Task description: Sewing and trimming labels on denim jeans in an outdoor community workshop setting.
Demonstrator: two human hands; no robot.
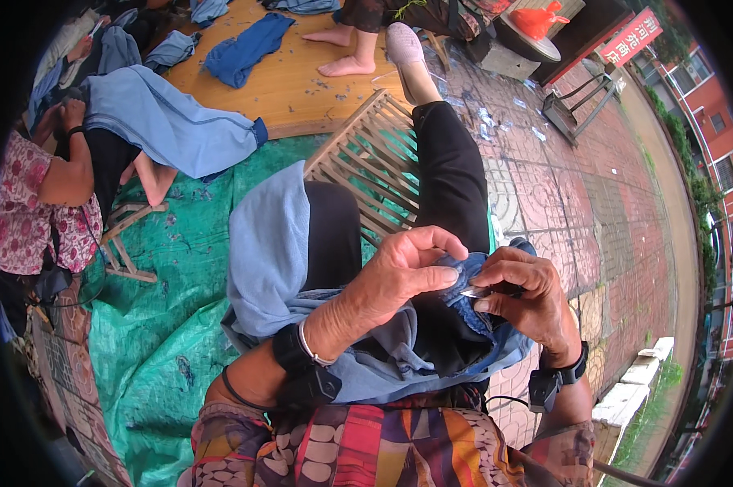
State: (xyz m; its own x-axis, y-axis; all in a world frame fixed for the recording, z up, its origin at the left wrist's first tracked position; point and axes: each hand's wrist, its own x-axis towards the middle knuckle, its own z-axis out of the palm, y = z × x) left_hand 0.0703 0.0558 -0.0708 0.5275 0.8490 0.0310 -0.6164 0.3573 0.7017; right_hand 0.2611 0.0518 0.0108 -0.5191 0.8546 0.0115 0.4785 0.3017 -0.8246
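Across my lap lies a light-blue denim garment (271, 243), with a darker blue band (462, 307) bunched up between my hands. My left hand (399, 272) pinches the edge of this band between thumb and fingers. Closed around a small shiny metal tool (474, 291), my right hand (522, 294) keeps its pointed tip against the band. The tool looks like thread snips, but most of it is hidden in the fingers. Part of the garment drapes over my left knee.
A slatted wooden chair (373, 154) stands just beyond my knees. Green sheeting (163, 341) covers the ground at left. Farther off, denim pieces (249, 50) and scraps lie on a wooden board (301, 97). At left a seated person (54, 191) handles another denim garment (168, 122).
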